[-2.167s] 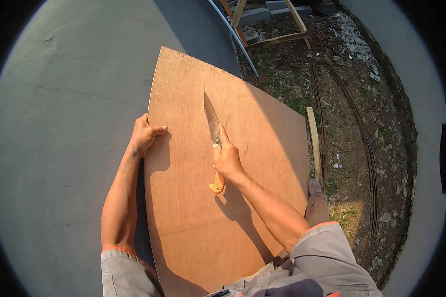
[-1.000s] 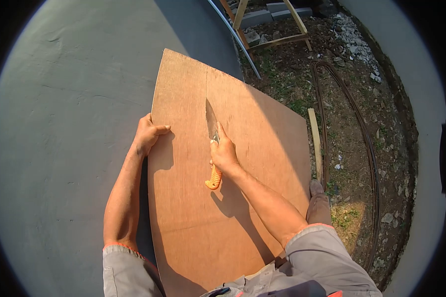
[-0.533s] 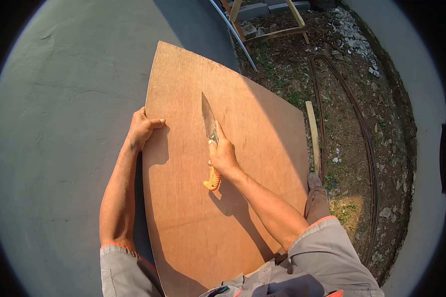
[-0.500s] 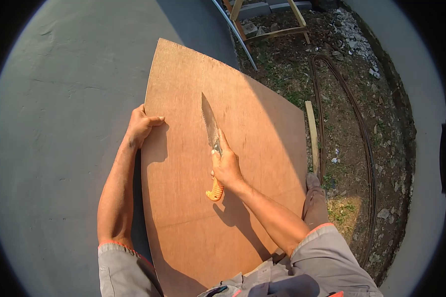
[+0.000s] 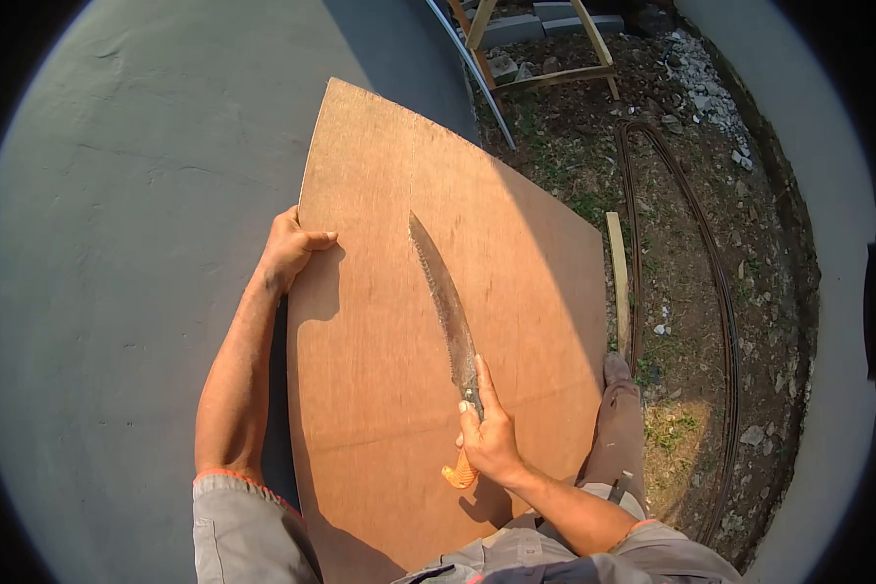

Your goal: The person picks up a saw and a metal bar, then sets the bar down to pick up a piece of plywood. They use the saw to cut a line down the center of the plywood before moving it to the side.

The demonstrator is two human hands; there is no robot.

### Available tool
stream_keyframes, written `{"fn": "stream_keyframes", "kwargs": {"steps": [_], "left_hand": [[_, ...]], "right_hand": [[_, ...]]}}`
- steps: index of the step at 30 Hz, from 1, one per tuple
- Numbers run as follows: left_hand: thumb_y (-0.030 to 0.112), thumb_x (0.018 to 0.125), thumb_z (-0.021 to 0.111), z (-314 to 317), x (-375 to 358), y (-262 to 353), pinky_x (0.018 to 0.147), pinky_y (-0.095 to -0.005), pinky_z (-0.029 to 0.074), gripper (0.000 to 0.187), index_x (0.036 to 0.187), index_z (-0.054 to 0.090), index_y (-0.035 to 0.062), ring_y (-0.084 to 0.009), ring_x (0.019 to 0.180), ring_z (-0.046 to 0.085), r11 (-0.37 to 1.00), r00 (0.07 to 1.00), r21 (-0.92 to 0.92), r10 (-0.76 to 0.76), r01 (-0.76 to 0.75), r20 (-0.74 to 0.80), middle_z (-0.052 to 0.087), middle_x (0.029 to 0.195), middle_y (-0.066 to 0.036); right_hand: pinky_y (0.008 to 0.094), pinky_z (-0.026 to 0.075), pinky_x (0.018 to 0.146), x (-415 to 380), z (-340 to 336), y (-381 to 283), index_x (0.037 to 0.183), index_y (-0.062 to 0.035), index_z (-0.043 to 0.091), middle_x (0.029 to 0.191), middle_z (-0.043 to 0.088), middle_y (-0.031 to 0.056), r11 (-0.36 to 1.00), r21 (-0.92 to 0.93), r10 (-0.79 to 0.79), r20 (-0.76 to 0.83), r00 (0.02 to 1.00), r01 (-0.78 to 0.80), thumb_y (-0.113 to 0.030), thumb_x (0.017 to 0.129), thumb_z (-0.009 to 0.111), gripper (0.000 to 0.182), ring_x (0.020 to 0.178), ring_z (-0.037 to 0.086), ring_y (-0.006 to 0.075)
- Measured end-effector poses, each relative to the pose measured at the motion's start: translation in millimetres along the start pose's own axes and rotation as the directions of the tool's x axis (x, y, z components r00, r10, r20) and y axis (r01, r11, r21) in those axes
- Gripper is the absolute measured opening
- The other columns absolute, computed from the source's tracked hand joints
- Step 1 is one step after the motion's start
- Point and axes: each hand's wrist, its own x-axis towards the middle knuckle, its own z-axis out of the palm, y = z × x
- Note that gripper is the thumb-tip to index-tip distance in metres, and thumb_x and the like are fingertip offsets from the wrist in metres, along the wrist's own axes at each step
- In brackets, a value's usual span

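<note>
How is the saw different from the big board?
The saw is narrow, but the board is much bigger and wider. The saw has pointy teeth along one edge, while the board's left edge looks smooth. The right hand holds the saw by its orange handle; the left hand grips the board's edge. Both are being held.

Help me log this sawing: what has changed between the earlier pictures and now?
The right hand has drawn the saw back toward the body, so more of its blade shows. Nothing was let go; the left hand still grips the left edge of the board.
</note>
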Motion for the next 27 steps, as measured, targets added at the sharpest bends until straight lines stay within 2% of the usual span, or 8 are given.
{"fn": "stream_keyframes", "kwargs": {"steps": [3,6,9,13,18,21,25,27], "left_hand": [[-0.004,0.083,0.073,-2.8,2.1,-0.8,0.076,-0.0382,0.062,0.045,0.125,0.057,-0.0066,-0.0230,0.083,0.073,1.000,1.000,0.007,0.017,-0.017,0.010,0.072,0.103,-0.019],[-0.004,0.083,0.074,-4.5,11.9,-8.4,0.075,-0.0363,0.061,0.046,0.125,0.057,-0.0062,-0.0220,0.082,0.073,0.999,0.999,0.018,0.051,-0.051,0.002,0.072,0.103,-0.018],[-0.003,0.083,0.074,-4.6,3.3,-10.3,0.074,-0.0359,0.061,0.044,0.124,0.057,-0.0061,-0.0222,0.081,0.073,0.999,1.000,0.036,0.021,-0.021,0.017,0.072,0.104,-0.018],[-0.002,0.083,0.073,-2.2,1.5,-2.2,0.076,-0.0401,0.062,0.043,0.123,0.058,-0.0074,-0.0252,0.084,0.074,0.999,0.999,0.000,0.033,-0.033,0.007,0.072,0.103,-0.022],[-0.002,0.083,0.073,-2.6,4.5,-4.0,0.076,-0.0401,0.062,0.041,0.122,0.059,-0.0070,-0.0249,0.084,0.074,0.998,0.998,0.038,0.059,-0.058,-0.008,0.072,0.105,-0.022],[-0.002,0.083,0.073,-4.4,7.9,-13.3,0.076,-0.0396,0.062,0.041,0.121,0.059,-0.0065,-0.0242,0.084,0.074,0.995,0.995,0.008,0.096,-0.096,-0.023,0.073,0.105,-0.020],[-0.003,0.083,0.073,-2.6,-1.6,-1.9,0.077,-0.0368,0.061,0.041,0.121,0.059,-0.0060,-0.0220,0.082,0.073,1.000,1.000,0.013,0.004,-0.004,0.007,0.073,0.103,-0.017],[-0.004,0.083,0.073,-1.3,-0.2,1.3,0.077,-0.0371,0.061,0.041,0.121,0.059,-0.0062,-0.0221,0.082,0.073,1.000,0.999,0.004,0.027,-0.027,0.037,0.073,0.103,-0.017]], "right_hand": [[0.0328,0.054,0.049,26.0,3.6,1.9,0.168,-0.0126,0.019,0.093,0.067,0.0110,0.998,0.030,0.056,0.015,0.998,-0.057,-0.003,0.101,0.047,0.073,0.051,0.057,0.0130],[0.0339,0.053,0.049,147.3,49.3,3.5,0.168,-0.0113,0.020,0.078,0.063,0.0088,0.995,-0.008,0.104,0.025,0.994,-0.104,-0.003,0.102,0.046,0.071,0.051,0.056,0.0123],[0.0347,0.052,0.048,110.7,35.8,-10.5,0.168,-0.0118,0.019,0.069,0.057,0.0068,0.992,-0.016,0.127,0.055,0.990,-0.127,-0.005,0.103,0.046,0.071,0.050,0.055,0.0123],[0.0299,0.055,0.052,-13.9,2.3,1.6,0.169,-0.0124,0.016,0.121,0.068,0.0130,1.000,-0.024,-0.006,0.019,1.000,0.007,0.002,0.100,0.045,0.076,0.059,0.058,0.0089],[0.0352,0.052,0.049,148.8,56.3,5.2,0.167,-0.0097,0.020,0.069,0.059,0.0059,0.996,-0.042,0.075,0.005,0.997,-0.075,-0.005,0.101,0.048,0.072,0.051,0.056,0.0140],[0.0355,0.052,0.049,116.5,42.0,5.5,0.167,-0.0083,0.018,0.066,0.058,0.0054,0.998,-0.063,0.032,0.025,0.999,-0.031,-0.006,0.101,0.048,0.073,0.052,0.058,0.0144],[0.0313,0.054,0.051,-15.6,8.7,-4.1,0.169,-0.0120,0.015,0.092,0.069,0.0094,0.999,0.051,0.017,0.020,1.000,-0.018,0.002,0.098,0.046,0.078,0.054,0.058,0.0101],[0.0328,0.054,0.050,28.4,16.2,-11.6,0.169,-0.0123,0.016,0.084,0.065,0.0076,0.995,0.027,0.095,0.056,0.994,-0.096,-0.001,0.100,0.047,0.076,0.053,0.058,0.0121]]}}
